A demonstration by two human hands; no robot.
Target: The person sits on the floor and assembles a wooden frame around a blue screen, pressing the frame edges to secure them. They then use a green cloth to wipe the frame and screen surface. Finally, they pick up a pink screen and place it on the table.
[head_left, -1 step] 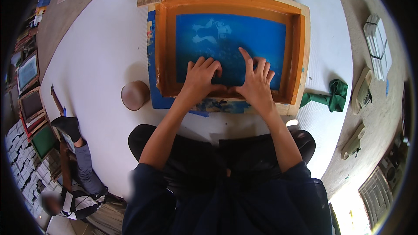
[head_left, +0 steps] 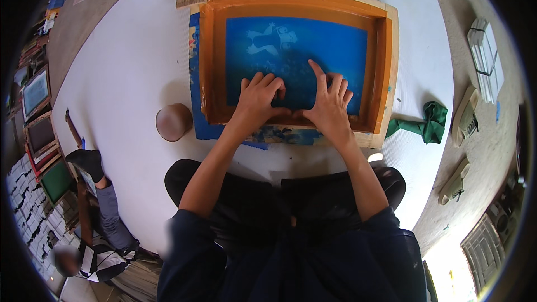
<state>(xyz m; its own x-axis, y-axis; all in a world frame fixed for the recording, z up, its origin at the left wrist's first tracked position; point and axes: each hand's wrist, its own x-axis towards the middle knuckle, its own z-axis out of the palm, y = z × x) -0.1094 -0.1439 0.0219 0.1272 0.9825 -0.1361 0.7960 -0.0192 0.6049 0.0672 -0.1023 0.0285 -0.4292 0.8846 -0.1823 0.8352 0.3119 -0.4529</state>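
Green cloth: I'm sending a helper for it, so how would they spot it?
On the white surface, find the wooden frame with the blue screen. Beside its lower right corner lies the green cloth, crumpled and dark, unlike the paler shoes farther right.

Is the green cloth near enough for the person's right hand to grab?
Probably yes. The green cloth lies to the right of the wooden frame, with nothing on top. The right hand looks empty, though it would have to pass over the frame's right wall.
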